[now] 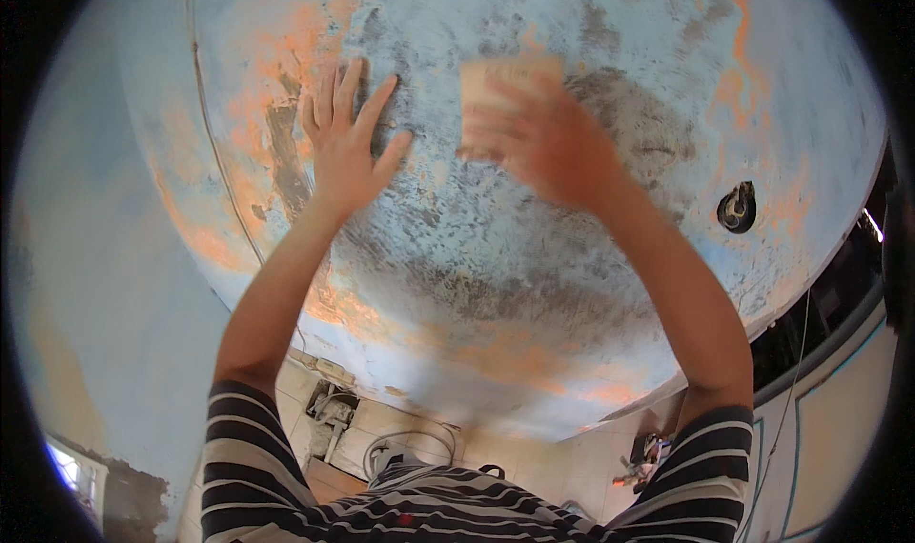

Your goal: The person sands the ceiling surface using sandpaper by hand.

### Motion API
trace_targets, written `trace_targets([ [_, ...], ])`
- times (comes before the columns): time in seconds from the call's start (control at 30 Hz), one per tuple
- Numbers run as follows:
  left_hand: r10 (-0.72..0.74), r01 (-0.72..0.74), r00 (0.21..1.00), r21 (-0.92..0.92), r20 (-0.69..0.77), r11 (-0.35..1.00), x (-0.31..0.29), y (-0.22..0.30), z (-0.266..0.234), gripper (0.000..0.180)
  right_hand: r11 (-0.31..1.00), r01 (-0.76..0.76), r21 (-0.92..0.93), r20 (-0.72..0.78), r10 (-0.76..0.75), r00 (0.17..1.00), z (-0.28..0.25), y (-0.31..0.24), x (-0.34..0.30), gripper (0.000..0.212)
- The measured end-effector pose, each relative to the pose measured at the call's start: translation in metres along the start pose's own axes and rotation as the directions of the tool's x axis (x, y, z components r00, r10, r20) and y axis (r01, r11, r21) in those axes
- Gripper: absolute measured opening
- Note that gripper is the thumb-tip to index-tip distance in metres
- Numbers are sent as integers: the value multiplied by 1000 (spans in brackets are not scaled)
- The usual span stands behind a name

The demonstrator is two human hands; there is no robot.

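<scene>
Both my arms reach up to a pale blue wall with worn orange and dark grey patches. My left hand lies flat on it with the fingers spread, holding nothing. To the right, my right hand presses a tan rectangular piece of sandpaper against the wall. Motion smears this hand, and its fingers lie over the sheet's lower part. Rough dark grey areas surround both hands.
A cable runs down the wall on the left. At the right is a dark round hole with something coiled inside. Below, a coiled hose or cable lies on the tiled floor. Small items sit near my right sleeve.
</scene>
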State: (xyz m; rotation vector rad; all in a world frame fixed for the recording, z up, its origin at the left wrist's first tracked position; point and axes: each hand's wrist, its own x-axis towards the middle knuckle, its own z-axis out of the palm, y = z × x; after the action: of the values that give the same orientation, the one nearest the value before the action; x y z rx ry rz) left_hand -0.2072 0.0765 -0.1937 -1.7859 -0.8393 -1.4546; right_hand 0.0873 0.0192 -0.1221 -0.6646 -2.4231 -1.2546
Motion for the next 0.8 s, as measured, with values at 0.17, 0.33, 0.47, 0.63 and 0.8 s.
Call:
trace_targets([
  [0.17, 221, -223, 975, 69, 35, 972, 27, -57, -8, 54, 842, -353, -407, -381, 195, 904, -54, 31, 49, 28],
  [0.33, 350, -370, 926, 154, 142, 916, 40, -111, -27, 57, 995, -100, 13, -351, 99, 931, 15, -19, 47, 23],
  [0.47, 409, -435, 886, 87, 220, 896, 34, -137, -36, 61, 992, 128, 6, -66, -127, 990, 25, -20, 71, 29],
  [0.63, 407, -482, 836, 138, 368, 865, 31, -187, -57, 59, 839, -434, -328, -348, 319, 881, -21, -1, 140, 34],
  [0.8, 359, -450, 856, 196, 372, 871, 29, -215, -73, 60, 994, 81, -76, -148, -91, 985, 29, -35, 148, 28],
])
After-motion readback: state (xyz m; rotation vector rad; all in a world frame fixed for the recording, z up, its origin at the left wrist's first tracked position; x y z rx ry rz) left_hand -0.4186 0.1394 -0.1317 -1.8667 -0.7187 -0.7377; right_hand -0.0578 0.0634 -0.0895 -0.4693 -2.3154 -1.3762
